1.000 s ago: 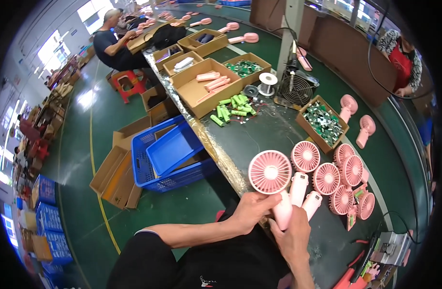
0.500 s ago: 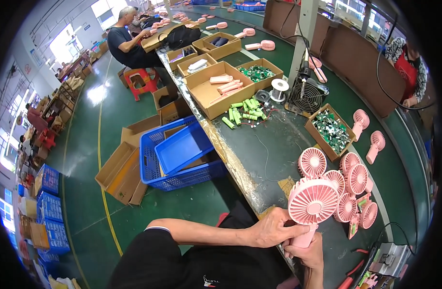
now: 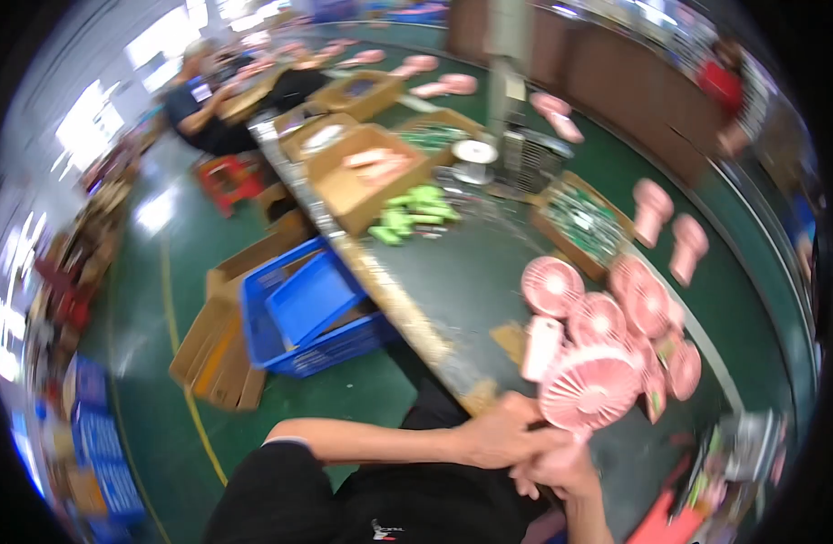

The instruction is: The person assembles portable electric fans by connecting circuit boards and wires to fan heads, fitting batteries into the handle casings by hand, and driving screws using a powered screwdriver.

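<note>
A pink handheld fan (image 3: 590, 392) is held over the near edge of the bench, its round ribbed grille on top. My left hand (image 3: 507, 437) is closed at the base of its head, with fingers across the handle. Just below, my right hand (image 3: 560, 470) is wrapped round the handle and hides most of it. Behind the held fan, more pink fans (image 3: 598, 317) lie bunched on the bench. A pale pink handle-shaped piece (image 3: 541, 349) shows at the left of the grille. Motion blur hides finger detail.
Farther along the bench (image 3: 416, 299) are a box of green circuit boards (image 3: 582, 222), green battery cells (image 3: 414, 213), a solder spool (image 3: 475, 161) and cardboard boxes (image 3: 348, 195). Red-handled tools (image 3: 666, 517) lie at the near right. A blue crate (image 3: 316, 358) stands on the floor at left.
The whole view has shifted and blurred. The held fan stays in both hands, its grille tilted somewhat differently. A pale pink handle-shaped piece now shows at its left.
</note>
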{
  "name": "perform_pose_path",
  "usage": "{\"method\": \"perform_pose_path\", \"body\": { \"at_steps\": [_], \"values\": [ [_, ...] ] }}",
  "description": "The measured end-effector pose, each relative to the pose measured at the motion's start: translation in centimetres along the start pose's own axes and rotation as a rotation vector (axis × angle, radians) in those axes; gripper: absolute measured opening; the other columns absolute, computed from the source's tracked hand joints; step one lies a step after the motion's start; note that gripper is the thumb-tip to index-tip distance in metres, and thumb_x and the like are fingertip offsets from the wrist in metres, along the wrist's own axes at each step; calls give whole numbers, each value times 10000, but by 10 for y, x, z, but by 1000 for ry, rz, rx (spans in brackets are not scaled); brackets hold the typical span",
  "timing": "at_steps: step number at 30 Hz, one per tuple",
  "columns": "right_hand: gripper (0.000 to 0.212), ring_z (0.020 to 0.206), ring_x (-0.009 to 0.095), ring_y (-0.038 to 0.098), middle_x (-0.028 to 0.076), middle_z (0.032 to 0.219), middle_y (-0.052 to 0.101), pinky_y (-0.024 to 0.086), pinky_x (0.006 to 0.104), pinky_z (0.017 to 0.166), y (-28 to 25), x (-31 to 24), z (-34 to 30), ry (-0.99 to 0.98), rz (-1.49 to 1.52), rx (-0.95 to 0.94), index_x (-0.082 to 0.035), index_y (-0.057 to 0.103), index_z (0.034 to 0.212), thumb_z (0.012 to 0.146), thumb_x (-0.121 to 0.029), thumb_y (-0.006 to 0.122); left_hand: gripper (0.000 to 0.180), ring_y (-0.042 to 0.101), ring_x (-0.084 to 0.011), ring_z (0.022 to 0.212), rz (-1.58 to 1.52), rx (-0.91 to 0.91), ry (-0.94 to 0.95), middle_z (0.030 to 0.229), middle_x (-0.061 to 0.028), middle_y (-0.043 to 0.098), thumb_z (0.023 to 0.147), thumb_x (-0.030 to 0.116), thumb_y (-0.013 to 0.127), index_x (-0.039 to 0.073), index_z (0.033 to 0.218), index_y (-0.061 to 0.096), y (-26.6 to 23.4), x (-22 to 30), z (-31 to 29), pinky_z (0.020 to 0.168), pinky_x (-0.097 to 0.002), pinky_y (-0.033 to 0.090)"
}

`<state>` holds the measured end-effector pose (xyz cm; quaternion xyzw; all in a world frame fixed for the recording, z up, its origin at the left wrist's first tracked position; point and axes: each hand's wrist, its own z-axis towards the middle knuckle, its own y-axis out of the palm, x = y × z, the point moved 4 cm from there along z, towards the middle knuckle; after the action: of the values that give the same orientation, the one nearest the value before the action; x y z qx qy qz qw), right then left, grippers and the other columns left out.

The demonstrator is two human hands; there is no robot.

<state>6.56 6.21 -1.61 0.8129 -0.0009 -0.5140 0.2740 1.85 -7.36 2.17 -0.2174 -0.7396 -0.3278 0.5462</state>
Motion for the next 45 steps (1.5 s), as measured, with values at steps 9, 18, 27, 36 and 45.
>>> {"method": "perform_pose_path", "body": {
  "at_steps": [9,18,27,36,45],
  "values": [
    [322,757,88,570,18,854,605,479,247,662,0,14,-3,-203,7,25,-50,586,1004,744,-122,761,190,615,-120,810,166,-33,194,921,-46,660,876,46,632,-50,1039,647,-6,8,20,702,-274,511],
    [414,461,108,512,54,725,547,381,231,366,-3,16,-41,-400,228,117,-14,487,1071,697,-24,663,300,624,-150,852,190,-223,92,1021,-110,661,809,101,625,-70,1056,621,36,-10,44,692,-270,520],
    [181,429,91,393,31,576,449,299,247,391,-21,29,-55,-668,607,213,33,531,943,766,30,569,218,446,-41,626,406,-373,96,629,26,535,835,179,700,-6,765,608,63,-31,79,520,-255,358],
    [210,444,87,402,43,646,485,330,245,396,-45,39,-39,-657,651,288,15,526,918,730,75,595,273,517,-38,733,210,-410,9,809,6,624,881,173,675,-12,1079,640,65,-46,94,635,-230,451],
    [221,442,74,391,20,622,466,347,236,428,-46,40,-44,-618,666,276,46,532,939,732,6,600,255,609,-60,772,75,-358,10,872,-52,692,860,139,682,-32,1048,658,81,-47,99,665,-239,506]
  ]
}}
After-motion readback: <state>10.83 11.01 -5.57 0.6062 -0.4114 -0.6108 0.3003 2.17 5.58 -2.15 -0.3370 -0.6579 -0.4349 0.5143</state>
